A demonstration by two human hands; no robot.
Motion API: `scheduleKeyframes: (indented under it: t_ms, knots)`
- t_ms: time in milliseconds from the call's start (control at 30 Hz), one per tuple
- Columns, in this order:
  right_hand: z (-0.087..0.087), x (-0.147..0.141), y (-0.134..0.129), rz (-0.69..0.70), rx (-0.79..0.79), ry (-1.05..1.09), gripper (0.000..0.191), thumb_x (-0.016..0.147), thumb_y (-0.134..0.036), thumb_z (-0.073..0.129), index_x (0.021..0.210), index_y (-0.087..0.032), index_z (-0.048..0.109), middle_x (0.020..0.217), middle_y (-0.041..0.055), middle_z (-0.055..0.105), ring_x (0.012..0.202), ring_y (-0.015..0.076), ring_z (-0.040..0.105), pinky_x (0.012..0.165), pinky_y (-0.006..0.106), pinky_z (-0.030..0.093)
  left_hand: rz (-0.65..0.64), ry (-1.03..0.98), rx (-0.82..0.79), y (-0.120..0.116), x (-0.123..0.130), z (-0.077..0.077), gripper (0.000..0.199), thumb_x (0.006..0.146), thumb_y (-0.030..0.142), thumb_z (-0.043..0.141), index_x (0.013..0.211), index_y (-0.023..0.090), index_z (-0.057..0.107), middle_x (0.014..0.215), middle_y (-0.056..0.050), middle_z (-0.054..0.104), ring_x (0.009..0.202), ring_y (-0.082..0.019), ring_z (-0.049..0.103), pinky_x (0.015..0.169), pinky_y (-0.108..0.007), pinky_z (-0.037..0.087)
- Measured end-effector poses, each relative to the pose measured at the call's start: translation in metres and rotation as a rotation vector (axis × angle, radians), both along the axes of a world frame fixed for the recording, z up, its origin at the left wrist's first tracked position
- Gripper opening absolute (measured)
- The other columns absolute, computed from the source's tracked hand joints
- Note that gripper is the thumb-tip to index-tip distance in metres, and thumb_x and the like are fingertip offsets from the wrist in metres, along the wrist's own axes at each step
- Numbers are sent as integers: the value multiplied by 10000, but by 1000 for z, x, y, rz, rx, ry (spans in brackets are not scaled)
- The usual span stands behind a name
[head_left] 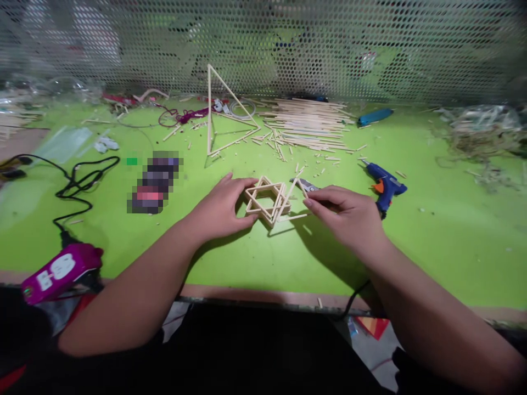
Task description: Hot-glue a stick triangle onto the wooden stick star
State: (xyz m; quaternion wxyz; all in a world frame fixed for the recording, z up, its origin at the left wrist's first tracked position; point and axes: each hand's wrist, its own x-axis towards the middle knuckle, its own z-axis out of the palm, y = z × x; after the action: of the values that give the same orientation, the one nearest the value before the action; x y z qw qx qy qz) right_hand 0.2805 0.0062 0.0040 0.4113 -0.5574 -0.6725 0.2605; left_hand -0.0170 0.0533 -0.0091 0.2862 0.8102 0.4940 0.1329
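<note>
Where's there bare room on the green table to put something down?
There's bare green between the wooden star and front edge; just right of the blue glue gun is mostly bare. The back is crowded with the stick pile and big triangle.

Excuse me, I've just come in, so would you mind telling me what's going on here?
A person sits at a green table, holding a star built of sticks in the left hand. The right hand pinches a small frame of sticks close beside it; whether the two touch is hard to tell. The glue gun lies to the right, unheld, and a larger triangle and loose sticks are farther back.
</note>
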Motion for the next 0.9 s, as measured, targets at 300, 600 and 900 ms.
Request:
scheduleKeyframes:
  t_ms: [300, 600, 900]
  knots:
    - [3, -6, 1, 42, -230, 34, 188, 890, -389, 855, 996, -252, 926, 922, 60, 884, 780, 244, 827, 745, 390, 693, -115, -13, 68, -30, 10, 6, 685, 910, 364, 807, 1549, 240, 594, 1480, -124, 734, 1388, -386, 674, 1403, -678, 228]
    - [10, -29, 5, 173, -203, -117, 103, 947, -234, 810, 965, -277, 903, 926, 16, 877, 775, 207, 802, 712, 347, 621, -98, 12, 29, -33, 5, 11, 818, 866, 474, 879, 1555, 224, 516, 1553, -178, 637, 1445, -436, 589, 1278, -645, 408]
    - [18, -8, -9, 214, -27, -189, 166, 1028, -237, 755, 1166, -255, 846, 1032, 64, 839, 901, 227, 776, 804, 408, 629, -14, 33, 104, -47, -2, 18, 440, 915, 565, 847, 1106, 247, 610, 1059, -61, 712, 958, -301, 661, 869, -462, 506]
